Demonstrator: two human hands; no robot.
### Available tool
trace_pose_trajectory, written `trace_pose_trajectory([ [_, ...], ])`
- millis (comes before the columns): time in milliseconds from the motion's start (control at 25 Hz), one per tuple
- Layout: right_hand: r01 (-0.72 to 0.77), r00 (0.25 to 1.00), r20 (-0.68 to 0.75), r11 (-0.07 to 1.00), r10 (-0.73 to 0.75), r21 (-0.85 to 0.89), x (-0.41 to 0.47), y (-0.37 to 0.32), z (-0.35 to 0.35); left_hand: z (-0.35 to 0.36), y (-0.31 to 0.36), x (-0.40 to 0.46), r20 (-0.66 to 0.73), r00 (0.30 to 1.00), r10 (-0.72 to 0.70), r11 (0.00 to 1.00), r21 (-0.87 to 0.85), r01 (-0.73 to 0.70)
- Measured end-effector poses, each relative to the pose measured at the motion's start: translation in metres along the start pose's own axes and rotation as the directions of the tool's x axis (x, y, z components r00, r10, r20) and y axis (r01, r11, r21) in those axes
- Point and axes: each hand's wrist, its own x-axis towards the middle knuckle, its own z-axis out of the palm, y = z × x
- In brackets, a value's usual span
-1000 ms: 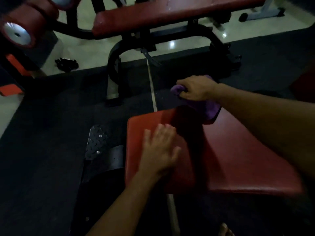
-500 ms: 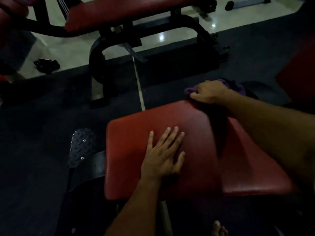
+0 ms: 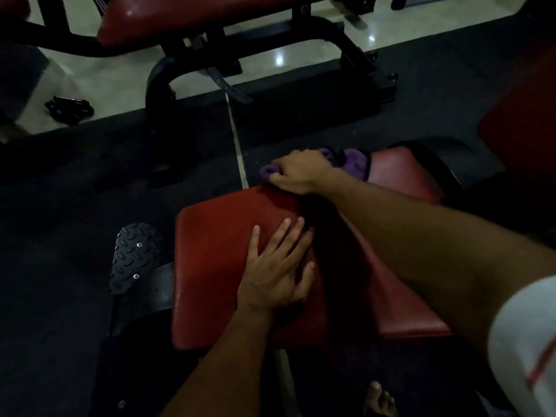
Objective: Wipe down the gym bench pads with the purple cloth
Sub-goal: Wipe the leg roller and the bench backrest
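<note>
1. Dark gym floor (image 3: 75,206) lies all around a red pad (image 3: 216,236). The left hand (image 3: 275,272) lies flat on the pad with its fingers straight, holding nothing.
2. The right hand (image 3: 296,173) grips the purple cloth (image 3: 355,162) at the pad's far edge.
3. To wipe well, I think the cloth should press down and sweep over every part, edges too.
4. The flat hand covers one spot and may need to move. Another bench (image 3: 210,16) stands past the hands.

Left hand (image 3: 275,273) flat, fingers spread — right hand (image 3: 296,173) apparently curled, grip closed.
</note>
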Motion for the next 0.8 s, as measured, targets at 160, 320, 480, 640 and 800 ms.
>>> trace_pose_trajectory([
  [160,0.157,0.987,-0.008,0.987,-0.157,-0.023,-0.011,0.006,-0.003,0.0,-0.002,0.002,0.011,1.0,-0.002,1.0,0.024,0.001],
  [320,-0.094,0.994,-0.059,0.989,0.088,-0.112,-0.043,0.112,-0.018,-0.001,-0.002,0.001,-0.002,1.0,0.004,1.0,0.021,-0.004],
  [480,-0.322,0.939,-0.141,0.946,0.313,-0.044,-0.052,0.151,-0.012,-0.001,-0.002,0.001,0.0,1.0,-0.006,1.0,0.013,0.006],
  [640,-0.47,0.88,-0.086,0.883,0.466,-0.022,-0.041,0.148,-0.014,-0.001,0.0,0.001,-0.008,1.0,-0.006,1.0,-0.005,0.006],
  [800,-0.336,0.94,-0.062,0.942,0.334,-0.02,-0.042,0.134,-0.016,-0.002,0.0,0.0,-0.012,1.0,-0.008,1.0,-0.021,0.008],
])
